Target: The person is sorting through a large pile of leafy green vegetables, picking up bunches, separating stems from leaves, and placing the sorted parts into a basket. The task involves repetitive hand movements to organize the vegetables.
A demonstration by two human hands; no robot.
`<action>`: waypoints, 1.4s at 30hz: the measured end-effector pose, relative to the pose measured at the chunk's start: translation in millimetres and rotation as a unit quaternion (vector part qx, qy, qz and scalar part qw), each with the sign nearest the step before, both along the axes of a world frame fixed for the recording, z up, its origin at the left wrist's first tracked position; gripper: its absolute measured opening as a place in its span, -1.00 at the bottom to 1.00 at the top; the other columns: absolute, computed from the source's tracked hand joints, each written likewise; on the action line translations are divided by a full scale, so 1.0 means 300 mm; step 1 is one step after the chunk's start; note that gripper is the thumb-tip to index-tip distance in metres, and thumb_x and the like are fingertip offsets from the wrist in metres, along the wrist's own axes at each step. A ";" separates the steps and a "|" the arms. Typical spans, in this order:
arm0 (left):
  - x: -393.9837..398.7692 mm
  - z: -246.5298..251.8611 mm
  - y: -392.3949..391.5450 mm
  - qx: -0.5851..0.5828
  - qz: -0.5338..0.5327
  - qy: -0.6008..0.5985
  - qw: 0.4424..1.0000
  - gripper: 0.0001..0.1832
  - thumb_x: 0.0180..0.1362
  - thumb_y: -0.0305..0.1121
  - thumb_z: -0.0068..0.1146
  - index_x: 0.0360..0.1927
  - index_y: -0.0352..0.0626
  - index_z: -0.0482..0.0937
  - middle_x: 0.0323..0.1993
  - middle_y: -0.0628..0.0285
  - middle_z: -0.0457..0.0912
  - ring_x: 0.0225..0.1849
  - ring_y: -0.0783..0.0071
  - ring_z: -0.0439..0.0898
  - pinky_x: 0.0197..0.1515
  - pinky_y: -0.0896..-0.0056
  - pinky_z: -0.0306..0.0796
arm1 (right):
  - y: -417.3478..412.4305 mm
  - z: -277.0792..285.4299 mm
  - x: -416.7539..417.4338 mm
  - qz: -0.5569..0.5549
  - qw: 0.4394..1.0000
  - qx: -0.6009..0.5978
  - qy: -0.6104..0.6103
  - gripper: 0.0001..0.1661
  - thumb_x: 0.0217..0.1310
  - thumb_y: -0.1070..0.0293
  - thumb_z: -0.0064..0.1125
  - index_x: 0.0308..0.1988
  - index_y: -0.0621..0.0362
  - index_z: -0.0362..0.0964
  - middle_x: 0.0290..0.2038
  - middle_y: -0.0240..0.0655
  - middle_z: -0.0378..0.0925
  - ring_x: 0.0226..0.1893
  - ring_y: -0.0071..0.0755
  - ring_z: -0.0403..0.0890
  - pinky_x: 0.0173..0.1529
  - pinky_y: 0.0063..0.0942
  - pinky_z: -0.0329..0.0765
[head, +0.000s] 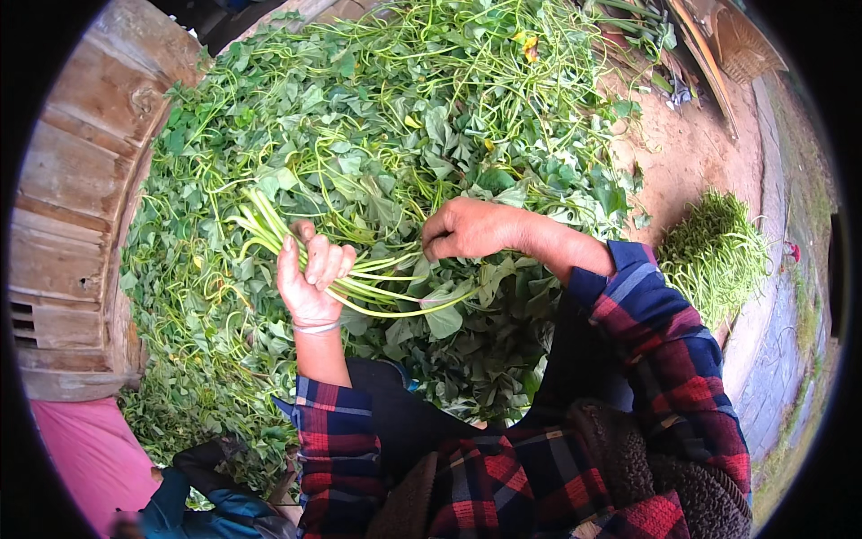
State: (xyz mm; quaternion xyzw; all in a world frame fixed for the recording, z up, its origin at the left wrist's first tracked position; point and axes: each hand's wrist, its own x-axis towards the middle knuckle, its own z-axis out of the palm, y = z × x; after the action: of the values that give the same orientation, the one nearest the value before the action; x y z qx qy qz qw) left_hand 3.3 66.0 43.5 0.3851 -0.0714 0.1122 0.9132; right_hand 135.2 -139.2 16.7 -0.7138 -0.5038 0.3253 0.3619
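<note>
My left hand (313, 259) is closed around a bundle of long green leaf stems (264, 219), their thick ends sticking out at the upper left. From the fist, the thinner ends fan out to the right, some with leaves (446, 321) on them. My right hand (468, 229) is bent down at those far ends, thumb and fingers pinched together where several stems meet the fingertips. What exactly sits between them is partly hidden. Beneath both hands spreads a large heap of leafy green vines (377, 168), resembling sweet potato vines.
A wooden plank wall (74, 175) borders the heap at left. Bundled green stems (717, 259) stand on bare earth (680, 162) at right, and a woven basket (744, 44) is at upper right. A person in dark clothing (209, 498) is at lower left, near pink cloth (91, 451).
</note>
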 end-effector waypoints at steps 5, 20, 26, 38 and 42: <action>-0.005 -0.015 -0.012 0.037 -0.012 -0.001 0.999 -0.73 0.32 -0.11 -0.23 -0.28 -0.08 0.35 -0.82 0.56 0.11 -0.83 0.74 0.01 -0.58 0.60 0.05 | 0.049 0.062 -0.069 0.025 0.954 -0.162 -0.250 -0.75 0.02 0.21 0.05 -0.37 0.10 0.54 -0.41 -0.16 0.57 -0.31 -0.10 0.59 -0.20 -0.26 0.50; -0.022 -0.012 0.028 -0.061 -0.039 -0.045 0.996 -0.70 0.30 -0.05 -0.21 -0.24 -0.07 0.34 -0.82 0.55 0.13 -0.84 0.73 0.01 -0.55 0.56 0.08 | 0.095 -0.134 -0.061 -0.023 0.974 0.225 0.019 -0.75 0.15 0.30 0.14 -0.15 0.09 0.52 -0.22 -0.27 0.54 -0.18 -0.29 0.56 -0.03 -0.42 0.45; -0.020 -0.011 0.013 -0.047 -0.063 -0.045 0.996 -0.72 0.30 -0.06 -0.18 -0.26 -0.05 0.31 -0.80 0.54 0.16 -0.83 0.74 0.04 -0.56 0.57 0.07 | 0.099 -0.126 -0.091 0.045 0.982 0.122 0.135 -0.67 0.21 0.27 0.06 -0.03 0.11 0.45 -0.17 -0.27 0.56 -0.13 -0.34 0.54 0.03 -0.44 0.41; -0.003 -0.027 -0.005 0.018 -0.084 -0.010 0.996 -0.72 0.27 -0.14 -0.16 -0.20 -0.15 0.36 -0.84 0.56 0.11 -0.83 0.71 0.00 -0.56 0.55 0.05 | 0.050 -0.047 -0.024 0.041 0.996 0.027 0.079 -0.71 0.11 0.27 0.16 -0.18 0.17 0.48 -0.34 -0.28 0.55 -0.27 -0.41 0.53 -0.13 -0.43 0.44; 0.001 -0.026 -0.011 0.031 -0.086 -0.002 0.996 -0.72 0.27 -0.15 -0.16 -0.20 -0.16 0.36 -0.84 0.55 0.12 -0.84 0.70 0.01 -0.56 0.55 0.05 | 0.049 -0.042 -0.037 0.011 0.999 0.028 0.027 -0.73 0.02 0.28 0.22 -0.27 0.20 0.47 -0.39 -0.28 0.51 -0.35 -0.39 0.51 -0.21 -0.43 0.43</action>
State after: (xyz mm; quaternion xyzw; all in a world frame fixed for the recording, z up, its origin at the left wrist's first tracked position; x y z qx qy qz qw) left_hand 3.5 62.7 35.7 0.4055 -0.1093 0.0319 0.9070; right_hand 124.1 -124.6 4.1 -0.6889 -0.5103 0.3343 0.3915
